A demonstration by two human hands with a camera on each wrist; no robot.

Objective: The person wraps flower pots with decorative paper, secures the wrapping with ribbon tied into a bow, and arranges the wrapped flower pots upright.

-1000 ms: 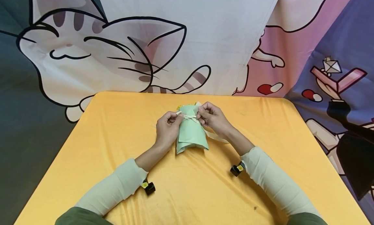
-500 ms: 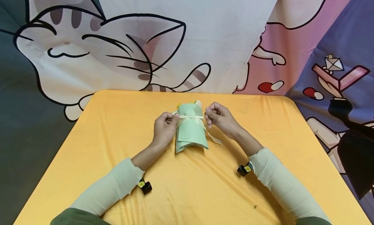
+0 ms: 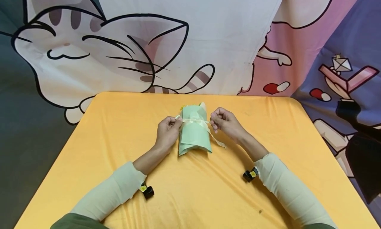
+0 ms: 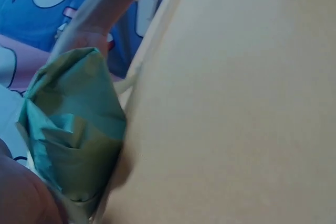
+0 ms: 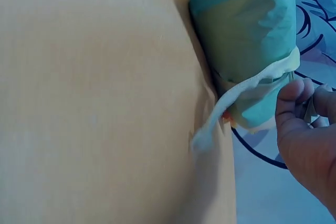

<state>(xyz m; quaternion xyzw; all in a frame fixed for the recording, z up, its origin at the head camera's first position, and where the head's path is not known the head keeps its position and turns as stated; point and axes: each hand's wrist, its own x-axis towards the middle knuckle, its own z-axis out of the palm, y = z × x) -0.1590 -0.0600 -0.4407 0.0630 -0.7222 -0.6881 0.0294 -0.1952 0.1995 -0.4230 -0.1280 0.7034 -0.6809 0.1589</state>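
Observation:
A small bouquet wrapped in pale green paper [image 3: 194,136] lies on the yellow-covered table, bits of yellow flower [image 3: 182,107] peeking out at its far end. Cream ribbon [image 3: 194,120] is tied round it, and one loose tail [image 3: 219,143] trails off to the right. On the left side, my left hand [image 3: 167,132] pinches a ribbon end between thumb and fingers. Opposite it, my right hand [image 3: 226,123] pinches another stretch of ribbon, drawn out from the knot. The right wrist view shows the ribbon band [image 5: 257,80] crossing the paper beside my right hand [image 5: 310,140].
Yellow cloth [image 3: 190,192] covers the table and lies in wrinkles. Behind the far edge hangs a cartoon-printed curtain [image 3: 226,40]. Small black cameras [image 3: 148,191] are strapped at both sleeves.
My right hand has moved rightward from the knot, drawing the ribbon out straight, then dropped slightly. My left hand has shifted a little left. The bouquet stays nearly in place.

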